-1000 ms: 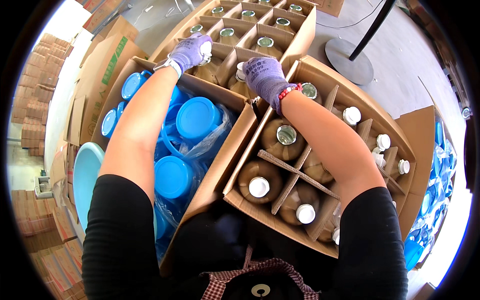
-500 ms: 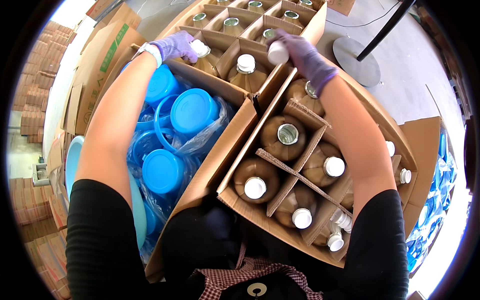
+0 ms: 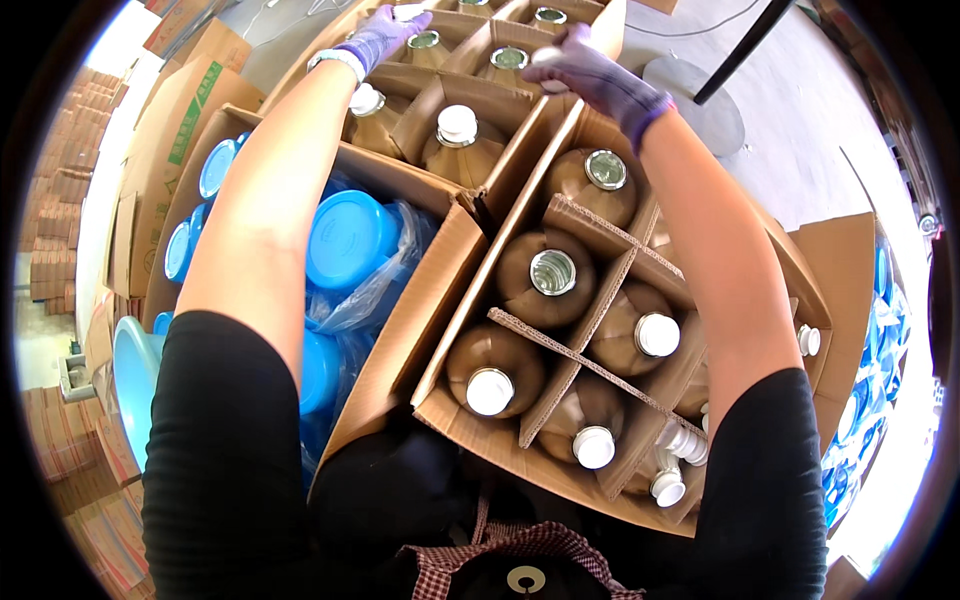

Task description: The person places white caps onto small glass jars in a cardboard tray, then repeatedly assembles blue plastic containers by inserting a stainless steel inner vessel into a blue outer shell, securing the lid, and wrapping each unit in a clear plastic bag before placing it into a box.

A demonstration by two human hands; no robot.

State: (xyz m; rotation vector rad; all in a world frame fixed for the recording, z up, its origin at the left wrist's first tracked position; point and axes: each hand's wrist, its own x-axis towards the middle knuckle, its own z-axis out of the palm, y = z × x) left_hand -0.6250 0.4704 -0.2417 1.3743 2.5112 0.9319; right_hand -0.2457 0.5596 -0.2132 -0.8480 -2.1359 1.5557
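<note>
In a purple glove, my left hand (image 3: 385, 40) reaches to the far carton, its fingers closed on a white cap (image 3: 408, 12) above a bottle. My right hand (image 3: 600, 85), gloved too and slightly blurred, grips a white cap (image 3: 547, 58) beside an uncapped bottle (image 3: 510, 62). Below my hands in that far carton, one bottle (image 3: 458, 130) wears a white cap, and a tilted-looking cap (image 3: 366, 99) sits on the bottle to its left. In the nearer right carton (image 3: 440, 385), two brown-looking bottles show open silvery mouths (image 3: 553, 272), while others carry white caps (image 3: 490, 391).
Blue lidded containers (image 3: 350, 240) in clear plastic fill the left carton under my left arm. Loose stacked white caps (image 3: 682, 440) lie in the near right carton. A black pole on a round base (image 3: 695, 100) stands at far right; flattened cartons (image 3: 165, 150) lean at left.
My left hand has moved away from the near-left bottle, leaving a white cap on it, and reached farther out to another bottle. My right hand still holds a white cap. The view has shifted.
</note>
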